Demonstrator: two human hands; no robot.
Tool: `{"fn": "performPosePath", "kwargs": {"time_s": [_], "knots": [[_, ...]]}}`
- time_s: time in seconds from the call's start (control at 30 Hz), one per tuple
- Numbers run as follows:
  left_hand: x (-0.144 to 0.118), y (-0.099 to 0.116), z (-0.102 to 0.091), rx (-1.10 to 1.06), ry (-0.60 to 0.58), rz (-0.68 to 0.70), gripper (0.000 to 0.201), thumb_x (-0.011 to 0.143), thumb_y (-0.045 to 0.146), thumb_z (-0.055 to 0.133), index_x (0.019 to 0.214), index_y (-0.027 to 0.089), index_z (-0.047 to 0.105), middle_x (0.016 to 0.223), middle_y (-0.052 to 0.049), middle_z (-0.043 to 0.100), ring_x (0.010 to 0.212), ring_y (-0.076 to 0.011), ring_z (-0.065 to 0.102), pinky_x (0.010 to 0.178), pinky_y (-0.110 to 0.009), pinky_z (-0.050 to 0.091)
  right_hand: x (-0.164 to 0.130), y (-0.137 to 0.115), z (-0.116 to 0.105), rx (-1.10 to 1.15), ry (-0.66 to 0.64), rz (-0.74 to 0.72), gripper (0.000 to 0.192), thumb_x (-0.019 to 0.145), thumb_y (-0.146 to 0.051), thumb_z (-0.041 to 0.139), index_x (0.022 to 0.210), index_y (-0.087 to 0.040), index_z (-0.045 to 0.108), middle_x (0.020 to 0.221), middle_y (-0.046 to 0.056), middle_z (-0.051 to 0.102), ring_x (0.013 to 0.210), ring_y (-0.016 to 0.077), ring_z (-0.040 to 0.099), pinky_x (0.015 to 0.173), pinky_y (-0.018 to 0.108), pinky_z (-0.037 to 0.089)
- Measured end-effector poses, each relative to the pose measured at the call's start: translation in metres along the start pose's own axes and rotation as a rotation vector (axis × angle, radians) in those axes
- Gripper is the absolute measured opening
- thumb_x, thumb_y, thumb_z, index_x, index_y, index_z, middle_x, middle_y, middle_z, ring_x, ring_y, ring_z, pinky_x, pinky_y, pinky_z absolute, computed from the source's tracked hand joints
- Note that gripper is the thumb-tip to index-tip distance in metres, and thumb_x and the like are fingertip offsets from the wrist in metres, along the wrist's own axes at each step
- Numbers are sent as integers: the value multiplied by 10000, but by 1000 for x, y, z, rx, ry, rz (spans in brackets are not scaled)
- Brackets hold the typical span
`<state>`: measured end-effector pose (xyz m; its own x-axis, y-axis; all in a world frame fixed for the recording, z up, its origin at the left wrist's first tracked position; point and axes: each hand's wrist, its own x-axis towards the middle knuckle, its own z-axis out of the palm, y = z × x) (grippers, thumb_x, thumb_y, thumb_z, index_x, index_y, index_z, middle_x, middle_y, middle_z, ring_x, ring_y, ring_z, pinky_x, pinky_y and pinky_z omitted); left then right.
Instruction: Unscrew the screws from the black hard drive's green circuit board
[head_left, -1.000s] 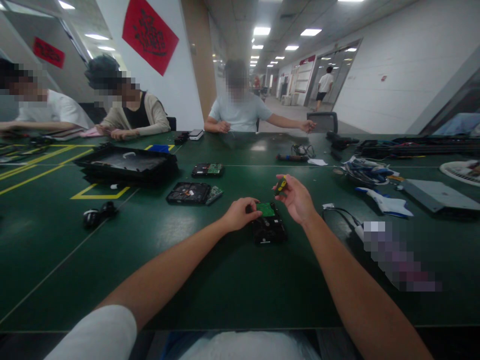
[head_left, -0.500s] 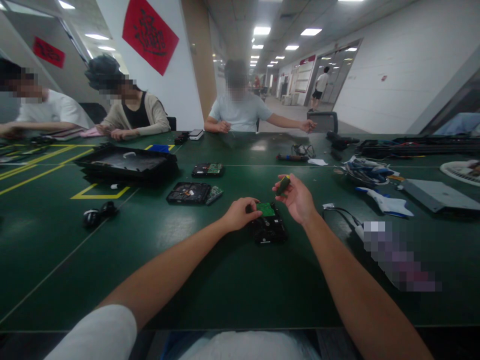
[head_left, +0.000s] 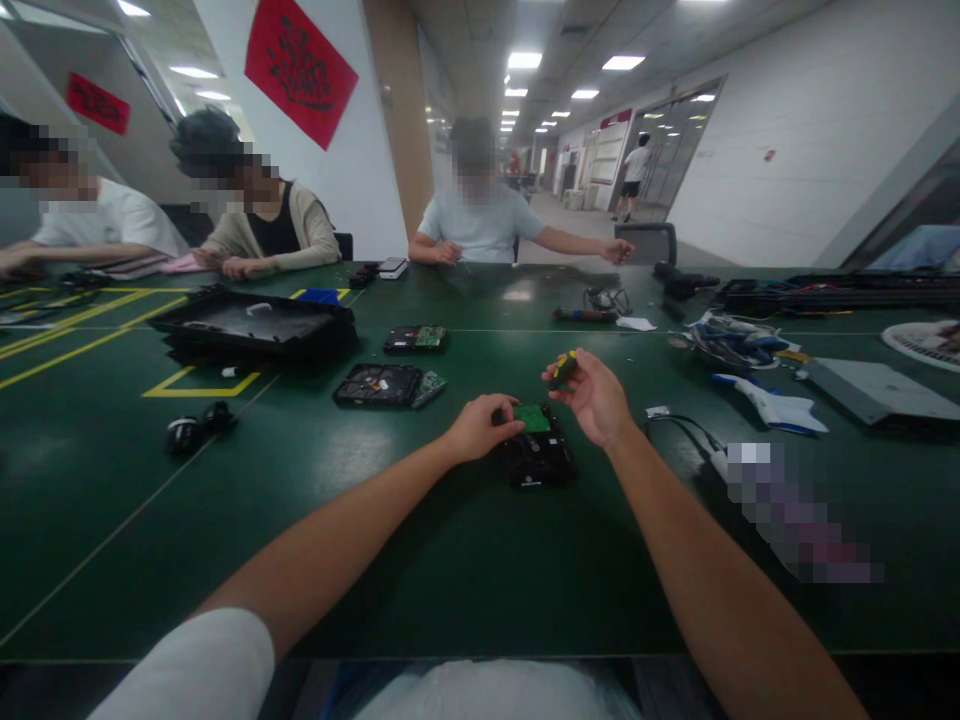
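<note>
Since a second ago: almost nothing shifts. Right hand (head_left: 596,400) rolls the small tool slightly in its fingers, yellow mark now showing again on top; left hand (head_left: 480,428) unchanged.

Right hand: raised off the worktop, fingers curled loosely round a short black tool with a yellow band (head_left: 562,369), pinched between thumb and fingertips. Looks like a stubby screwdriver handle; tip is too small to make out.

Left hand: closed over the near-left corner of a black rectangular hard drive with a green circuit board on top (head_left: 538,448), pressing it flat on the dark green worktop (head_left: 375,560).

Key relation: drive lies below and just left of the right hand, between the two hands, long axis running away from the person. Left hand is already touching it; right hand is apart, hovering above its far-right corner. Tool sits up and beyond the green board.

Outward: a second opened black drive with a loose green board (head_left: 386,385) sits further left, another drive (head_left: 416,340) beyond it, and a large black tray (head_left: 251,330) far left. White-and-blue cable bundle (head_left: 750,395) to the right. Three other people sit across the worktop, their hands well apart from this work.
</note>
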<state>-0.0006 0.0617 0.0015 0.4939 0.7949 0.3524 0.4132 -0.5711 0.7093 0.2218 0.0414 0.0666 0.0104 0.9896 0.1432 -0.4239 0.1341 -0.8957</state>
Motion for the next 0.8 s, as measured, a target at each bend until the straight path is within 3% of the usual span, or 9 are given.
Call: {"fn": "performPosePath", "kwargs": {"time_s": [0.2, 0.43, 0.63, 0.8], "knots": [[0, 1, 0, -13, -1, -1, 193, 859, 335, 755, 804, 216, 613, 1192, -68, 740, 1211, -265, 659, 1052, -429, 483, -2, 0, 1, -57, -18, -71, 297, 852, -478, 760, 1033, -244, 742, 905, 27, 737, 853, 170, 702, 590, 234, 564], [0, 1, -1, 0, -2, -12, 196, 865, 343, 750, 804, 218, 613, 1211, -67, 736, 1212, -262, 656, 1049, -426, 483, 1, 1, -1, -6, 3, -34, 394, 878, -605, 682, 1008, -234, 712, 964, 54, 758, 914, 212, 733, 638, 287, 607], [0, 1, 0, -12, 2, 1, 197, 862, 340, 751, 802, 219, 608, 1189, -66, 743, 1216, -260, 657, 1040, -423, 489, 0, 2, -1, -101, 26, -117, 319, 837, -520, 763, 1013, -256, 728, 905, 12, 731, 795, 157, 693, 506, 212, 503], [0, 1, 0, -19, -2, 12, 195, 859, 327, 755, 799, 218, 605, 1144, -62, 752, 1220, -258, 660, 1043, -422, 488, -1, 1, 0, -110, 5, -102, 354, 853, -563, 731, 987, -235, 727, 921, 38, 742, 835, 176, 707, 534, 225, 516]]}}
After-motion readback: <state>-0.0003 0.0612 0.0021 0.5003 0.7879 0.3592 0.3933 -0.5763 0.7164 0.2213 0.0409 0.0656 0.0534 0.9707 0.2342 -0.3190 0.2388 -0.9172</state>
